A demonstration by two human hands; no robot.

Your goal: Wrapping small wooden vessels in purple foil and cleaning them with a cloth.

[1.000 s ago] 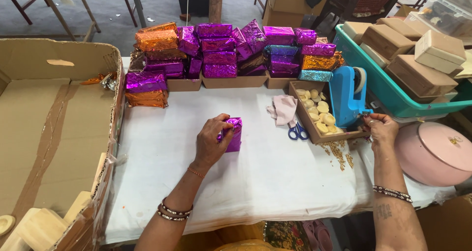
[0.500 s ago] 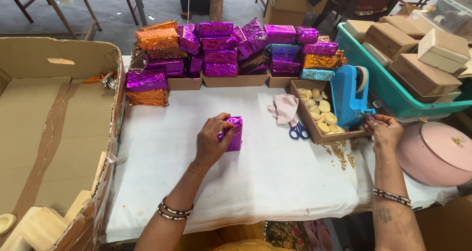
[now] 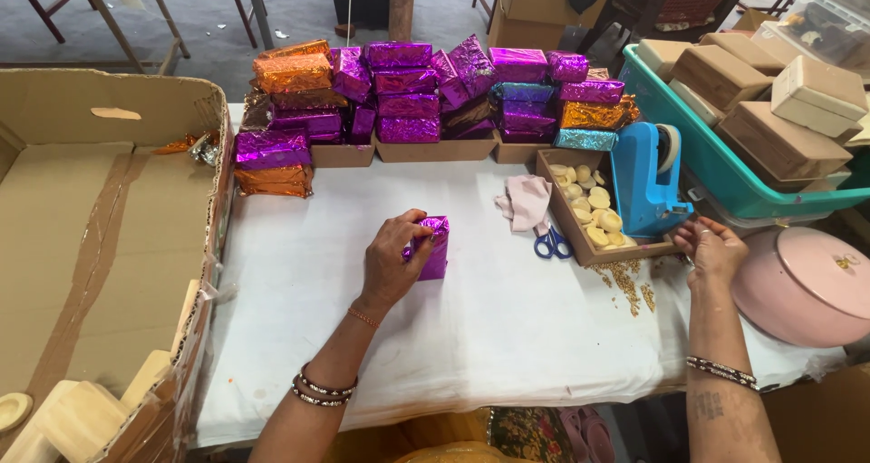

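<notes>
— What's nearest?

— The near edge of the white table [image 3: 471, 336], with both forearms coming up over it. The left hand [image 3: 391, 262] is clamped on a purple foil packet [image 3: 433, 247] standing on end mid-table; thumb and fingers pinch its top fold. That hasn't shifted over the last second.

— And the right?

— That's what changed. A second ago the right hand [image 3: 711, 248] was up against the blue tape dispenser [image 3: 643, 178]; now it has drawn back toward the near right, just off the dispenser's base, fingers curled together as if pinching something small. Whether it holds a strip of tape, I cannot tell; nothing shows clearly.

— So where does the work stand?

— My guess is that a piece of tape has just been pulled, while the packet is held folded but not yet sealed.

— Farther back?

— Scissors [image 3: 550, 242] and a pink cloth [image 3: 524, 200] right of the packet, a tray of pale discs [image 3: 589, 211] beside the dispenser, then the stacked foil packets [image 3: 426, 91] along the far edge.
</notes>
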